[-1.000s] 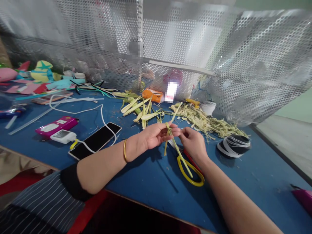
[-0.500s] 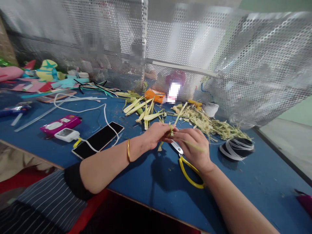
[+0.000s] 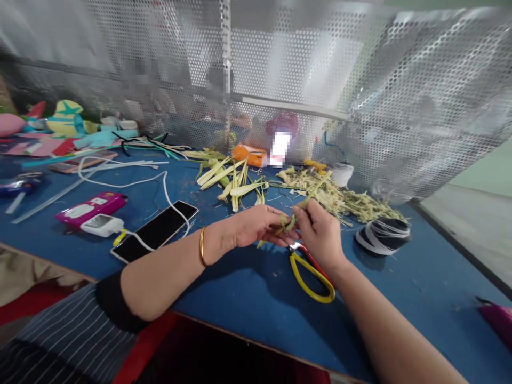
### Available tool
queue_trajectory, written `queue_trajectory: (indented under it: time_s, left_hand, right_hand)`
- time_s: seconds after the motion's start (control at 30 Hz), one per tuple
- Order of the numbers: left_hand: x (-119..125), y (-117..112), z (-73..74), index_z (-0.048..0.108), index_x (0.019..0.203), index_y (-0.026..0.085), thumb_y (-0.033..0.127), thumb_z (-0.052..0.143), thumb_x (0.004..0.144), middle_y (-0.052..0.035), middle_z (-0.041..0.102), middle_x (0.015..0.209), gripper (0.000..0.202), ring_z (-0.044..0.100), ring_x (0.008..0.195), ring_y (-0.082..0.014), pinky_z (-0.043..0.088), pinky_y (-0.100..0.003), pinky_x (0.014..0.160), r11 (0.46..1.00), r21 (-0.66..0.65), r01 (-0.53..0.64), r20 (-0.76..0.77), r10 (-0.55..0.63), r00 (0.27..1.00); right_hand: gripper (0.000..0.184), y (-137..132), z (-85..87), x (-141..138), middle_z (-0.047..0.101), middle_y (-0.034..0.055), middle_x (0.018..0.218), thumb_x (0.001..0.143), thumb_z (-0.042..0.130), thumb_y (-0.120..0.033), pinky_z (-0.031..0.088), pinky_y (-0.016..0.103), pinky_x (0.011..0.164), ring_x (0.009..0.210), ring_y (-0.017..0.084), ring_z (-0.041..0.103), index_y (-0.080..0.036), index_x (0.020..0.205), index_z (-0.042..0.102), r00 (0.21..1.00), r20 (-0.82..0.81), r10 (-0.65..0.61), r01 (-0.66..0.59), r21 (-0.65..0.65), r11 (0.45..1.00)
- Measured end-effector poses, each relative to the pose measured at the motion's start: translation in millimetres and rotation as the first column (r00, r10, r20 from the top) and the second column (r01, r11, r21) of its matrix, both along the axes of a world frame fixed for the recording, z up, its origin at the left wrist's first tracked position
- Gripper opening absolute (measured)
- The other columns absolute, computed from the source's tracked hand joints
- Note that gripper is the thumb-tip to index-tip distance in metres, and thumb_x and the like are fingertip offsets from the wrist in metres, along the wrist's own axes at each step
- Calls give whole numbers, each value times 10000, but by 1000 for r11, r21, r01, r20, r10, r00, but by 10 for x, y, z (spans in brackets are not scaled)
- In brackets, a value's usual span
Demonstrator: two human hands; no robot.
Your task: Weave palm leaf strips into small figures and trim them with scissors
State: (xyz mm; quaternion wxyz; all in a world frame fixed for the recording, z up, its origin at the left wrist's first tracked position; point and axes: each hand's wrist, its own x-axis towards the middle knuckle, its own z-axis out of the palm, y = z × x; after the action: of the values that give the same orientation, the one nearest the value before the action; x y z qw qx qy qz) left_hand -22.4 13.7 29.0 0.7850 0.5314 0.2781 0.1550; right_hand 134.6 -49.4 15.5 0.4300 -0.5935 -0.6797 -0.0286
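My left hand [image 3: 262, 226] is closed around a small bunch of pale green corn husk [image 3: 286, 224], with a gold bangle on that wrist. My right hand [image 3: 323, 237] pinches a long husk strip [image 3: 320, 185] that sticks up past its fingers, just right of the bunch. Fingers partly hide where strip and bunch meet. Beneath the right hand lies a pair of scissors [image 3: 320, 298] with yellow and red handles; most of the blades are hidden. Beyond the hands are loose husk leaves [image 3: 236, 182] and a heap of shredded husk [image 3: 352, 205].
On the blue table [image 3: 240, 288], a black phone [image 3: 160, 229], a white cable and a magenta device [image 3: 92, 208] lie left. A spool of white thread [image 3: 382, 237] stands right. An orange packet [image 3: 248, 154] sits behind, before a perforated metal screen [image 3: 288, 64].
My right hand has turned and drawn in its fingers, and its strip now points up to the right. More of the scissors' red handle shows. The view has shifted slightly.
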Motion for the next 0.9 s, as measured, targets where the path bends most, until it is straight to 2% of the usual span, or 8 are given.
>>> queue_trajectory:
  time_s: [0.17,0.33,0.47,0.6,0.67,0.77,0.9]
  left_hand:
    - [-16,48,-35,714,860,136,209,626,833,-80,748,872,117,707,737,-140,559,-213,655,990,-123,63,43,-59,997]
    - [-3,44,-72,705,807,144,234,650,822,-79,747,830,105,701,709,-131,529,-178,584,994,-72,-81,-3,81,997]
    - [6,50,-58,726,862,112,204,618,816,-104,745,880,149,703,745,-141,545,-212,662,999,-33,-31,42,32,999]
    - [14,37,-30,724,905,98,118,617,727,-112,738,898,209,701,779,-159,551,-273,769,999,-36,20,116,-16,993]
    - [29,0,-35,722,877,116,107,676,690,-80,728,861,193,684,752,-139,545,-273,781,1000,24,-5,131,2,991]
    - [69,-82,-62,703,773,137,165,751,692,-28,687,736,98,634,649,-103,539,-248,691,976,176,-127,105,110,988]
    - [121,-153,-83,701,768,134,207,695,775,-60,708,790,73,606,610,-98,516,-227,572,934,274,-229,64,220,973]
  right_hand:
    - [316,13,-3,0,407,-61,521,921,496,-353,288,242,498,496,114,374,-231,647,399,989,-146,18,-21,-18,1000]
    - [318,25,-5,-3,389,-63,535,922,497,-354,295,248,513,520,113,353,-225,643,417,974,-224,31,-38,-27,999]
    - [330,46,-3,3,385,-63,527,907,516,-351,293,249,512,521,113,351,-225,623,405,968,-252,-1,-6,-24,1000]
    - [357,56,1,15,365,-68,516,894,536,-359,291,249,509,511,109,340,-224,600,386,954,-298,-27,19,-30,999]
    - [363,59,-2,14,374,-67,508,885,547,-359,291,250,506,509,109,347,-221,586,394,948,-315,-48,34,-50,998]
    - [373,69,-19,-2,403,-63,501,876,553,-366,301,249,506,513,109,366,-217,567,409,930,-359,-73,40,-99,994]
    - [391,85,-50,-22,403,-61,499,871,556,-400,302,248,497,511,107,361,-214,557,415,913,-394,-103,60,-122,991]
